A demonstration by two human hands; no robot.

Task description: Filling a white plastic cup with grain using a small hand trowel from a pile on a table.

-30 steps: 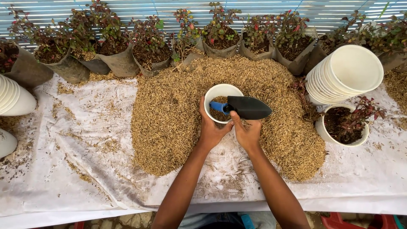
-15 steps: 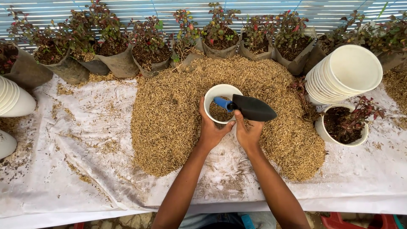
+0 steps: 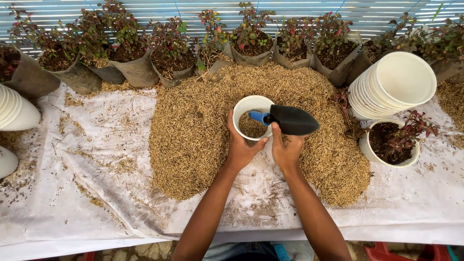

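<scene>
While your left hand point(image 3: 241, 145) wraps its fingers around one white pot point(image 3: 252, 117), your right hand point(image 3: 286, 147) grips one black trowel point(image 3: 292, 120) with a blue handle, fingers clenched on it, the blade lying across the pot's right rim. One pot, partly filled with husk, sits on the big husk pile point(image 3: 203, 125) at mid-desk. One white sheet covers the desk point(image 3: 96, 193). To the right: one stack of white pots point(image 3: 396, 87) lying on its side, and below it one white pot with soil and a red-leaved seedling point(image 3: 394, 142). Along the far edge, roughly nine bagged seedlings point(image 3: 169, 58); the exact count is unclear at the corners. At the left edge, more white pots point(image 3: 14, 113), partly cut off.
</scene>
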